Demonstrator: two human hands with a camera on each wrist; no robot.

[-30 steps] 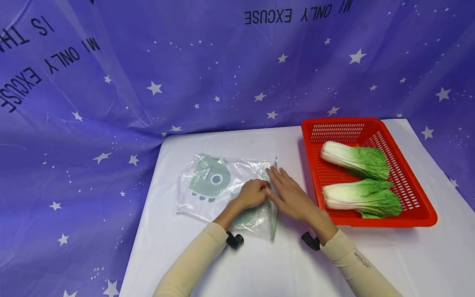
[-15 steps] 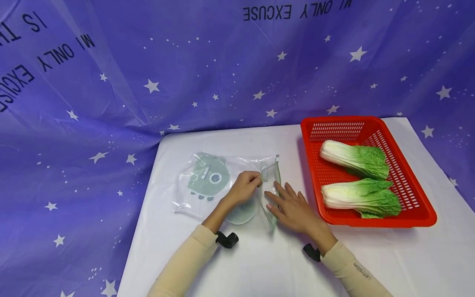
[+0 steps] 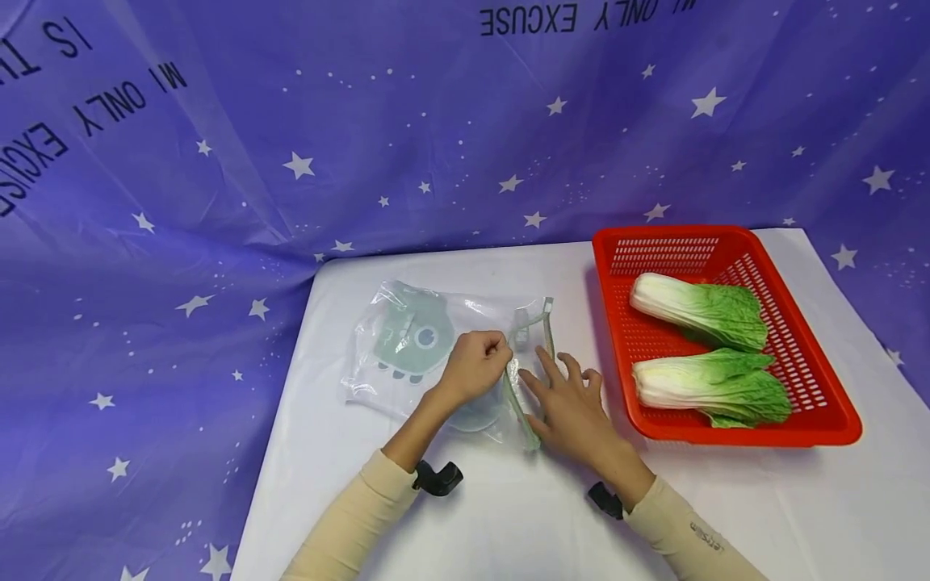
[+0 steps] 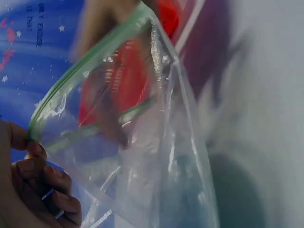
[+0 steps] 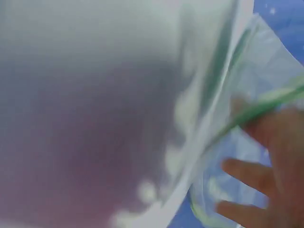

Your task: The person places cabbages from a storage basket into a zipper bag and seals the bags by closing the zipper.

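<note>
A clear zip bag [image 3: 414,331] with a green dinosaur print lies on the white table, its green-edged mouth toward the right. My left hand [image 3: 474,367] pinches the upper green edge between thumb and forefinger, as the left wrist view shows, and the mouth gapes apart there. At that mouth my right hand [image 3: 574,411] has its fingers spread and slightly bent, the fingertips within the gap between the two green edges. The right wrist view shows the right hand's fingers [image 5: 247,175] blurred beside the green strip [image 5: 261,109].
To the right stands a red plastic basket [image 3: 835,424] with slotted walls. Two napa cabbages lie in it, an upper one [image 3: 697,311] and a lower one [image 3: 708,387]. A purple star-patterned cloth [image 3: 436,121] hangs behind the table [image 3: 501,524].
The bag's mouth has gone from nearly flat to gaping, its upper edge drawn left by my left hand. My right hand has come away from that edge, with its fingers more spread and bent.
</note>
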